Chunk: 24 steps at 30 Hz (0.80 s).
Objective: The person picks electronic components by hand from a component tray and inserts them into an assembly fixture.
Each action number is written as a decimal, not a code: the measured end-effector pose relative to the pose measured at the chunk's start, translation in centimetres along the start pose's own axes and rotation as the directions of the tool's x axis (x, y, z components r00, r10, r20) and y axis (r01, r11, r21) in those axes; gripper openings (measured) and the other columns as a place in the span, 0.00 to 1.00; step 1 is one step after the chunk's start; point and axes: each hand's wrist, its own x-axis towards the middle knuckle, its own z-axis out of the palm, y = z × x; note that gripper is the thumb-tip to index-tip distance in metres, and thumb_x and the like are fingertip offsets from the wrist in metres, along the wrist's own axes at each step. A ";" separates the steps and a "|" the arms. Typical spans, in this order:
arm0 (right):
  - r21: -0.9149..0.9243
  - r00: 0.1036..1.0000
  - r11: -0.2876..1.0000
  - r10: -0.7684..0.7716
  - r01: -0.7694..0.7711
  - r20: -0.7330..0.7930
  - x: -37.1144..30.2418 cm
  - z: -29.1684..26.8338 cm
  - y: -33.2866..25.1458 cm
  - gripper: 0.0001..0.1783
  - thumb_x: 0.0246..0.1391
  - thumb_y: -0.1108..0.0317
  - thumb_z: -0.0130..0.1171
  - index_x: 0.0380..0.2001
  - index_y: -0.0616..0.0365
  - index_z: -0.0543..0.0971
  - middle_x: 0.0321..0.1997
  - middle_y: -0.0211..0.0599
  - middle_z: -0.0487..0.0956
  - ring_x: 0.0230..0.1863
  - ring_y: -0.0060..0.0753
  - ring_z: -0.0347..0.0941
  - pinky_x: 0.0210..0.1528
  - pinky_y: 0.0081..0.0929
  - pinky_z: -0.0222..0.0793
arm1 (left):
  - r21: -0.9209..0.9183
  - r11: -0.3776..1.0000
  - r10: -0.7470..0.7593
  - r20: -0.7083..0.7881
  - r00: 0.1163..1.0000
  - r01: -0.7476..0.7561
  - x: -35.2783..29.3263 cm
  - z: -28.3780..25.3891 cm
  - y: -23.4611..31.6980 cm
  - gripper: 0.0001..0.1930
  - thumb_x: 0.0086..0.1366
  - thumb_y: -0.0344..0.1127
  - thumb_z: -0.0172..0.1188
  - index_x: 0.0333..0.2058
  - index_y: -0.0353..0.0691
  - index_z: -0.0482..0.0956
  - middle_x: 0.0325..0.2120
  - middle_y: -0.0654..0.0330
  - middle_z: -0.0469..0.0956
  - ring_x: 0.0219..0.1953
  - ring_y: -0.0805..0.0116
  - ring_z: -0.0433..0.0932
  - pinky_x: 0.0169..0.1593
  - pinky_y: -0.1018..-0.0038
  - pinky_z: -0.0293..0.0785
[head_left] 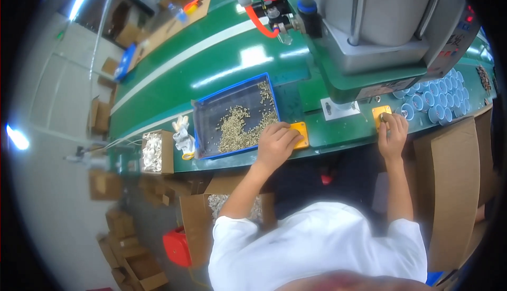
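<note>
My left hand [277, 142] rests at the tray's near right corner, its bent fingers reaching over a yellow control box [302, 134]. Whatever lies beneath those fingers is hidden. Further right, the fingers of my right hand [393, 134] touch a small dark round button on a second yellow control box [378, 116]; nothing is visibly held. Between the boxes, a pale metal plate [340, 110] with a small fixture sits below the head of a large grey press [380, 53]. Many small brass-coloured metal parts [235, 130] lie heaped in a blue-rimmed tray [198, 127] on the left.
Several light-blue cups [438, 98] crowd the bench at right. A small carton of white pieces [166, 154] and white gloves [183, 135] lie left of the tray. Cardboard boxes [446, 185] stand against the bench's near edge. An orange air hose [259, 24] hangs beside the press.
</note>
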 end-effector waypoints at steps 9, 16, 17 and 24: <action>0.049 0.987 0.986 0.158 -0.158 0.018 -1.1 1.4 0.0 0.18 0.55 0.70 0.63 0.48 0.60 0.77 0.50 0.50 0.76 0.52 0.58 0.71 0.57 0.47 0.66 | -0.060 0.995 -0.083 -0.044 0.996 0.080 0.5 0.7 -0.1 0.05 0.53 0.28 0.73 0.28 0.38 0.84 0.27 0.56 0.83 0.35 0.55 0.82 0.41 0.62 0.77; 0.134 0.962 0.962 0.254 -0.240 -0.099 -2.8 2.2 0.2 0.23 0.55 0.67 0.63 0.55 0.58 0.73 0.58 0.47 0.73 0.56 0.55 0.67 0.59 0.45 0.66 | -0.316 0.887 -0.361 -0.020 0.932 0.337 0.9 1.8 1.8 0.05 0.57 0.22 0.70 0.33 0.32 0.86 0.28 0.55 0.84 0.33 0.63 0.83 0.41 0.71 0.78; 0.135 0.962 0.961 0.254 -0.240 -0.098 -2.8 2.2 0.2 0.24 0.56 0.67 0.63 0.55 0.58 0.73 0.58 0.47 0.73 0.56 0.55 0.67 0.59 0.45 0.66 | -0.322 0.886 -0.358 -0.018 0.934 0.333 1.2 1.8 2.0 0.05 0.57 0.22 0.70 0.33 0.32 0.86 0.28 0.55 0.84 0.33 0.63 0.83 0.41 0.71 0.78; 0.157 0.964 0.956 0.259 -0.247 -0.057 -3.1 2.0 0.0 0.22 0.58 0.65 0.60 0.55 0.60 0.73 0.57 0.49 0.74 0.55 0.53 0.68 0.60 0.43 0.65 | -0.349 0.888 -0.314 0.018 0.949 0.301 6.9 -0.1 3.6 0.06 0.57 0.19 0.70 0.34 0.32 0.85 0.32 0.53 0.86 0.34 0.66 0.85 0.42 0.74 0.79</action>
